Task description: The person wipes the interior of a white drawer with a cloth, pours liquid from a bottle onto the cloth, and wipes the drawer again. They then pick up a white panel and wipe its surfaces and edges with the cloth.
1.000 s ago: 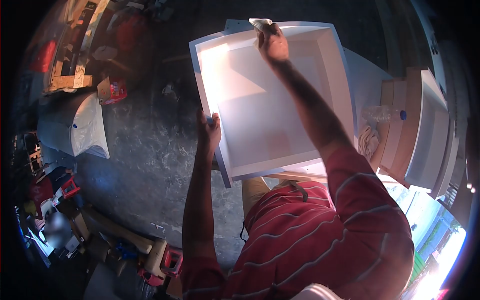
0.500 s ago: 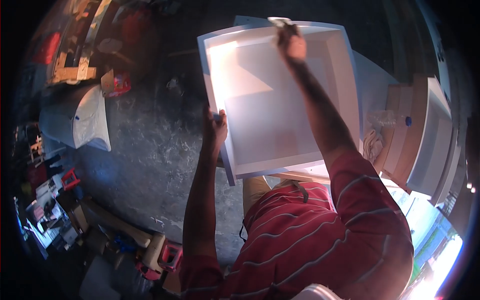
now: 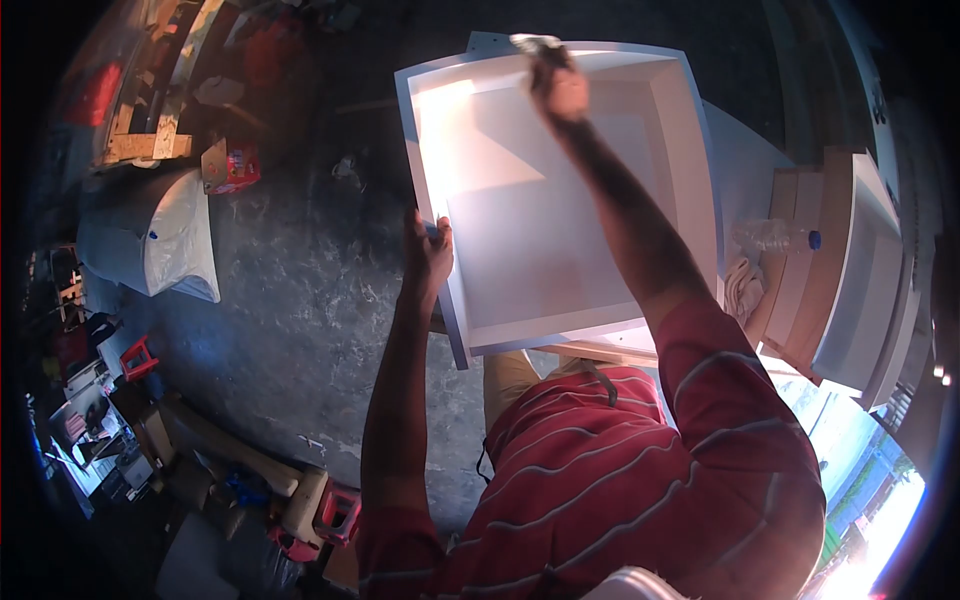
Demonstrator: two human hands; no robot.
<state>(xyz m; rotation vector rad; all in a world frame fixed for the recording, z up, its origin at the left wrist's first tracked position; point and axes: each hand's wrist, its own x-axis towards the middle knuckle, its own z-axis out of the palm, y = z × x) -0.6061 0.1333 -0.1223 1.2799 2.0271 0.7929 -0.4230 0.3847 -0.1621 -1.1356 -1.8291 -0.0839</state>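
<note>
A shallow white drawer-like box [image 3: 560, 230] with raised walls lies open side up in front of me. My left hand [image 3: 431, 250] grips its left wall, with the thumb on the inner side and the fingers outside. At the far wall of the box, my right hand [image 3: 560, 88] is closed around a small pale object [image 3: 536, 44]. That object is blurred, so its kind cannot be made out. Bright light falls on the inner left part of the box.
To the right are a clear plastic bottle [image 3: 790, 237] with a blue cap, a crumpled cloth [image 3: 743, 288] and stacked white-and-brown panels [image 3: 855, 290]. A plastic-covered item [image 3: 165, 235] stands at the left, with a red stool [image 3: 339, 512] at the lower left.
My right hand has moved a little to the left along the far wall with the pale object. My left hand stays on the left wall.
</note>
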